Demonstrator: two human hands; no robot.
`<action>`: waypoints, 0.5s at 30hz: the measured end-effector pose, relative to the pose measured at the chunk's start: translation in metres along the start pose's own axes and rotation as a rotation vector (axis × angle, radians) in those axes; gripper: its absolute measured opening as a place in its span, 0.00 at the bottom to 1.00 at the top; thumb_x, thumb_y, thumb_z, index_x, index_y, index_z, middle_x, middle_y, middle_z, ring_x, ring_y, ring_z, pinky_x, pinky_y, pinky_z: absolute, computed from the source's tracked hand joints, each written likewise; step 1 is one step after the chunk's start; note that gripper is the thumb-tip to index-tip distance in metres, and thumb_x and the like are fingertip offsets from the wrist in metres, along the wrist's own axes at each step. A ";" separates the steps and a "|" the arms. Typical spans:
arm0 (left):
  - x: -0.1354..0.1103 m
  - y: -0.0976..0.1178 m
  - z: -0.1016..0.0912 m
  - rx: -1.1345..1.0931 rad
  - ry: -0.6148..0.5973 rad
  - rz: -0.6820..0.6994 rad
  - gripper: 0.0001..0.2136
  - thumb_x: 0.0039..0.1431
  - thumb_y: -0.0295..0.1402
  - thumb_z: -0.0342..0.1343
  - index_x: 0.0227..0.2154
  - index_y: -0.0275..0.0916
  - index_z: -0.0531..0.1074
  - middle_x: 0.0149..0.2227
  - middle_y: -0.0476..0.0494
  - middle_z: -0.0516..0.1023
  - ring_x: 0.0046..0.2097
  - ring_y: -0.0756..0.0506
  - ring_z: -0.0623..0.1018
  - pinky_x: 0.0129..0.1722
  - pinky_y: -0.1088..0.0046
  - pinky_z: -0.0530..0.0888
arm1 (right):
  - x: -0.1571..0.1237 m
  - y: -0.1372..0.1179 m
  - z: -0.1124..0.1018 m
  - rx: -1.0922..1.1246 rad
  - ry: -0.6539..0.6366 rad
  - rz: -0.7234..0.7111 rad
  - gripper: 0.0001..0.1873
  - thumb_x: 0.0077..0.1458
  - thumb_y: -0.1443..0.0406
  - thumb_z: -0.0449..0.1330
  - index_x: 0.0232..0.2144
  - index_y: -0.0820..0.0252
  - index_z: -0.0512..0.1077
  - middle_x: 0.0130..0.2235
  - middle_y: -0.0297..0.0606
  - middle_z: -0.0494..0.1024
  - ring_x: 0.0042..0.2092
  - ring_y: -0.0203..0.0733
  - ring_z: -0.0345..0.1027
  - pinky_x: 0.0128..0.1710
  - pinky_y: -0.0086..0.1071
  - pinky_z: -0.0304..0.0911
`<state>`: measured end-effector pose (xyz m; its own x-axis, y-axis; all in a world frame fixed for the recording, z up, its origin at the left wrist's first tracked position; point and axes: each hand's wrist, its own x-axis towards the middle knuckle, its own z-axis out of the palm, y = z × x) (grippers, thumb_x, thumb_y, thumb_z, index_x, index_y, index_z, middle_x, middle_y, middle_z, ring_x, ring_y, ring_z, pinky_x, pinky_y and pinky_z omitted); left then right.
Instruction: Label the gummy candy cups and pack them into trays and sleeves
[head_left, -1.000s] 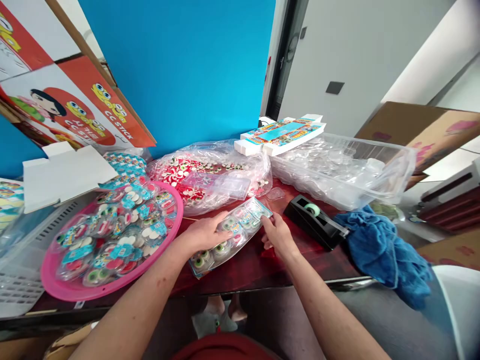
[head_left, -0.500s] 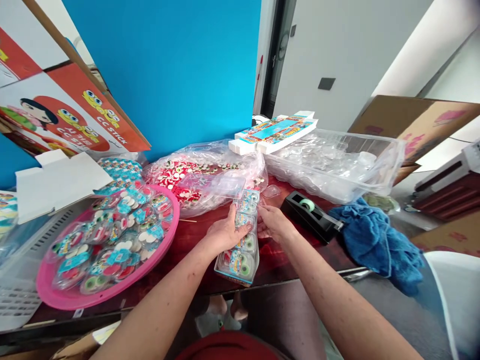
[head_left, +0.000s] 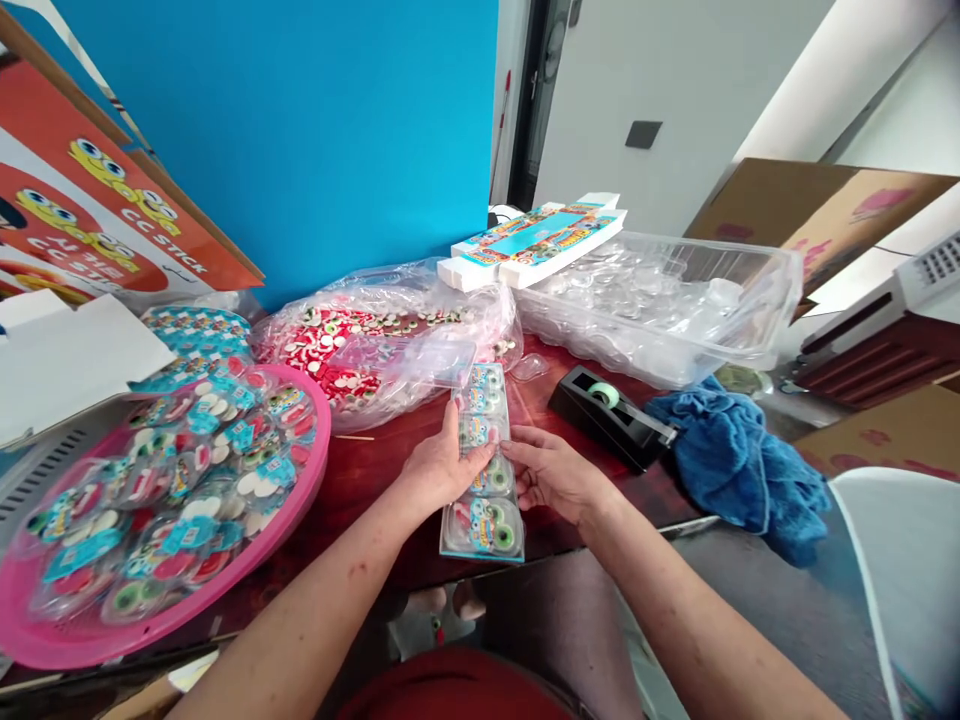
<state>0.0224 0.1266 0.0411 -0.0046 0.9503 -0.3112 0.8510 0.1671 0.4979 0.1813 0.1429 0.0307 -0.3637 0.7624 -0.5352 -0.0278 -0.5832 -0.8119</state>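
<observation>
A long, narrow display box (head_left: 445,548) lies on the dark red table in front of me, filled with a row of clear candy packs (head_left: 486,525) with blue labels and eyeball shapes. My left hand (head_left: 442,468) grips its left side, the thumb lying across the packs in the middle. At the right side is my right hand (head_left: 559,475), its fingers half bent and apart. Its fingertips touch the edge near the middle packs. The undersides of both hands are hidden.
A pink basket (head_left: 311,455) of filled packs stands left. Behind lie a plastic bag of loose candies (head_left: 300,345) and a clear bin (head_left: 757,350) with a printed carton (head_left: 540,240) on its edge. A tape dispenser (head_left: 611,425) and blue cloth (head_left: 742,470) lie right.
The display box has turned straighter, its near end shifting right. My right fingertips have moved nearer its middle packs. The whole view has shifted slightly, and the basket now appears further left.
</observation>
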 end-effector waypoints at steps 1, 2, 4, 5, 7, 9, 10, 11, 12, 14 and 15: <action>0.000 0.000 -0.001 -0.020 -0.009 0.006 0.40 0.54 0.57 0.41 0.62 0.39 0.36 0.51 0.33 0.69 0.48 0.35 0.73 0.43 0.63 0.68 | -0.002 0.001 -0.001 0.053 -0.010 0.004 0.15 0.47 0.66 0.60 0.39 0.59 0.64 0.18 0.27 0.68 0.16 0.31 0.60 0.14 0.24 0.60; -0.001 0.000 -0.003 -0.040 -0.019 0.006 0.40 0.54 0.57 0.42 0.62 0.39 0.36 0.52 0.34 0.69 0.49 0.36 0.73 0.43 0.64 0.68 | -0.003 0.002 -0.001 0.107 -0.018 0.010 0.17 0.45 0.66 0.61 0.39 0.59 0.63 0.17 0.26 0.67 0.16 0.31 0.60 0.14 0.24 0.60; -0.001 0.000 -0.007 -0.073 -0.035 -0.003 0.40 0.53 0.56 0.43 0.62 0.40 0.36 0.52 0.35 0.70 0.49 0.37 0.72 0.44 0.65 0.68 | -0.005 0.004 -0.002 0.197 -0.026 0.015 0.20 0.41 0.67 0.63 0.38 0.58 0.62 0.16 0.25 0.66 0.16 0.31 0.59 0.14 0.24 0.59; 0.000 0.000 -0.009 -0.082 -0.041 -0.002 0.40 0.53 0.56 0.43 0.62 0.40 0.37 0.51 0.36 0.70 0.49 0.37 0.72 0.44 0.65 0.68 | -0.006 0.003 -0.001 0.231 -0.034 0.014 0.21 0.40 0.67 0.64 0.38 0.58 0.62 0.16 0.24 0.66 0.16 0.31 0.59 0.14 0.24 0.59; 0.002 0.000 -0.014 -0.092 -0.052 0.033 0.39 0.54 0.55 0.44 0.62 0.41 0.38 0.51 0.38 0.70 0.48 0.38 0.73 0.43 0.66 0.68 | -0.007 0.001 0.000 0.281 -0.055 0.007 0.22 0.39 0.67 0.64 0.38 0.57 0.61 0.16 0.24 0.66 0.16 0.31 0.58 0.13 0.23 0.57; 0.004 0.000 -0.017 -0.075 -0.047 0.076 0.37 0.54 0.54 0.44 0.61 0.42 0.41 0.51 0.39 0.71 0.47 0.39 0.74 0.42 0.67 0.69 | -0.006 -0.001 0.002 0.313 -0.052 -0.024 0.23 0.38 0.68 0.64 0.39 0.56 0.61 0.16 0.23 0.66 0.15 0.30 0.57 0.12 0.22 0.56; 0.003 0.001 -0.018 -0.047 -0.041 0.081 0.36 0.54 0.54 0.44 0.61 0.41 0.42 0.50 0.39 0.71 0.47 0.39 0.74 0.41 0.67 0.69 | -0.006 -0.002 0.002 0.314 -0.040 -0.035 0.24 0.38 0.68 0.63 0.40 0.56 0.61 0.16 0.23 0.65 0.15 0.30 0.56 0.11 0.22 0.55; 0.002 0.002 -0.017 -0.011 -0.033 0.074 0.36 0.55 0.53 0.44 0.61 0.40 0.42 0.49 0.37 0.72 0.46 0.38 0.74 0.40 0.67 0.69 | -0.006 -0.001 0.002 0.307 -0.027 -0.037 0.25 0.38 0.68 0.63 0.40 0.56 0.61 0.15 0.23 0.65 0.15 0.31 0.56 0.10 0.22 0.54; -0.001 0.003 -0.014 0.023 -0.031 0.066 0.36 0.55 0.53 0.43 0.61 0.38 0.40 0.48 0.36 0.72 0.46 0.38 0.74 0.40 0.67 0.69 | -0.007 0.001 0.002 0.296 -0.014 -0.033 0.25 0.38 0.68 0.63 0.41 0.57 0.61 0.15 0.23 0.64 0.14 0.30 0.54 0.09 0.22 0.53; -0.013 0.004 -0.007 0.067 -0.060 0.061 0.37 0.57 0.51 0.41 0.62 0.36 0.33 0.46 0.36 0.74 0.44 0.37 0.75 0.39 0.66 0.69 | -0.013 0.010 0.001 0.265 0.003 -0.008 0.26 0.41 0.65 0.62 0.45 0.58 0.61 0.15 0.23 0.64 0.13 0.31 0.54 0.09 0.22 0.52; -0.020 0.004 -0.002 0.085 -0.084 0.055 0.37 0.58 0.50 0.39 0.62 0.36 0.31 0.44 0.37 0.75 0.44 0.38 0.75 0.39 0.66 0.69 | -0.018 0.016 0.001 0.245 0.007 0.000 0.28 0.42 0.63 0.62 0.47 0.58 0.60 0.15 0.24 0.64 0.14 0.31 0.54 0.09 0.23 0.54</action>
<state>0.0254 0.1088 0.0509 0.0846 0.9314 -0.3541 0.8903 0.0889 0.4466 0.1862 0.1194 0.0276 -0.3572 0.7636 -0.5379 -0.2529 -0.6334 -0.7313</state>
